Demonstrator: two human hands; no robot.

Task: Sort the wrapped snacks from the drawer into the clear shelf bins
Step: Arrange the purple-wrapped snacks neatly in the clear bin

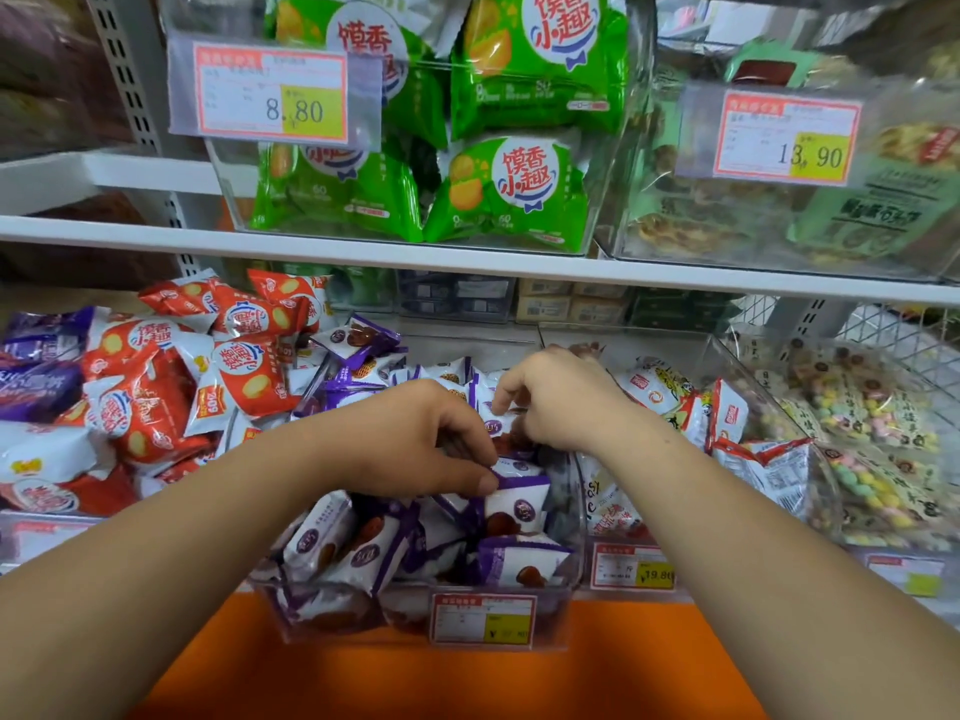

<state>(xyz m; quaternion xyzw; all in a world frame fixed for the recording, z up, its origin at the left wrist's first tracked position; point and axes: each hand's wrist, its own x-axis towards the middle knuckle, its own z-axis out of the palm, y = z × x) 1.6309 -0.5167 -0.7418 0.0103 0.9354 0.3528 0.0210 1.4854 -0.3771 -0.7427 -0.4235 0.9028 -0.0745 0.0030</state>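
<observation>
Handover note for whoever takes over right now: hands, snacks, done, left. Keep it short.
Left hand: pinches a purple-and-white packet atop the heap in the middle clear bin.
Right hand: fingers curled down among the packets in that bin; grip unclear.
Done: that bin is heaped with like packets; red packets lie to its left.
Left: set this packet down; the drawer is out of view, so the remainder is unknown.

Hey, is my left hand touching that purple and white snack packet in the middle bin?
Touching. The head view shows the left hand with its thumb pressed on the top edge of the purple and white packet.
</observation>
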